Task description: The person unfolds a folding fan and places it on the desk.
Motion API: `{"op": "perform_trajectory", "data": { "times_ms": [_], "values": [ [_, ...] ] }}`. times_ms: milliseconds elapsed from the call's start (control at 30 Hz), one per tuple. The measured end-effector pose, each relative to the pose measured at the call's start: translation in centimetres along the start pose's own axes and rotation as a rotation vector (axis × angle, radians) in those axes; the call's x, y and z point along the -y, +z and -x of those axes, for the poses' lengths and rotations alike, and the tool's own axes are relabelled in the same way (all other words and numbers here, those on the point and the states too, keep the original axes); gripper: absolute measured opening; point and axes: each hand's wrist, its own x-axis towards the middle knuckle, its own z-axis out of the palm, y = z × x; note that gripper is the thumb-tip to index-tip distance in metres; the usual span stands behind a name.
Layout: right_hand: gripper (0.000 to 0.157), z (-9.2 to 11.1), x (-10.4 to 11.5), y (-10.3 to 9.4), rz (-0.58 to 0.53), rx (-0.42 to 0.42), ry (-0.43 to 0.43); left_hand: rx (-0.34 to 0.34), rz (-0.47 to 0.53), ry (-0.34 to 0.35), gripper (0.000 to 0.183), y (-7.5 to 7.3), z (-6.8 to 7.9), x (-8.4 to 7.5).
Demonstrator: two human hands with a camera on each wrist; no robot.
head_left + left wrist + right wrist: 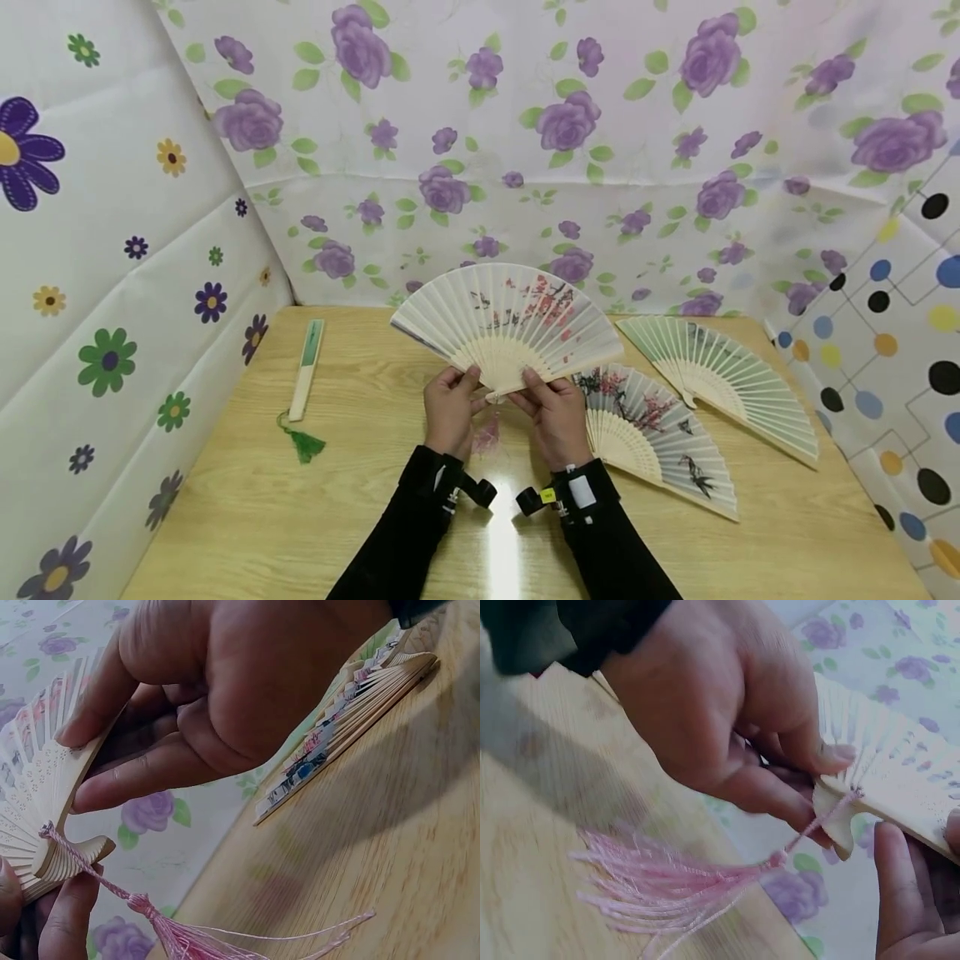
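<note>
A white folding fan (510, 321) with red blossoms is spread wide above the table, its ribs meeting at the bottom. My left hand (450, 408) pinches it near the pivot, thumb in front. On the other side, my right hand (557, 415) grips the lower right guard stick between thumb and fingers. From the pivot hangs a pink tassel (682, 881), seen also in the left wrist view. Behind the right hand lies an open grey fan (652, 429) with pink blossoms and dark birds. Further right is an open green fan (731, 383).
A folded fan (307, 367) with a green tassel (306, 446) lies at the left of the wooden table (225, 517). Flowered cloth (450, 125) hangs behind the table. Patterned cloth stands on both sides.
</note>
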Motion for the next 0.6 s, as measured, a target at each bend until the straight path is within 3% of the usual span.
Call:
{"op": "perform_trajectory", "data": {
  "times_ms": [233,400,500,600],
  "values": [
    [0.017,0.0,-0.4,0.4,-0.071,-0.077,0.021,0.014,0.044,0.007,0.015,0.0,0.2,-0.1],
    [0.021,0.3,-0.7,1.2,-0.146,-0.142,0.062,-0.013,0.048,0.007,0.014,0.1,0.3,-0.2],
    [0.019,0.2,-0.5,1.2,-0.135,-0.121,0.071,-0.026,0.057,0.012,0.018,0.1,0.3,-0.3],
    [0.019,-0.2,-0.1,0.6,-0.095,-0.05,0.078,-0.013,0.059,0.026,0.019,0.1,0.3,-0.4]
  ]
}}
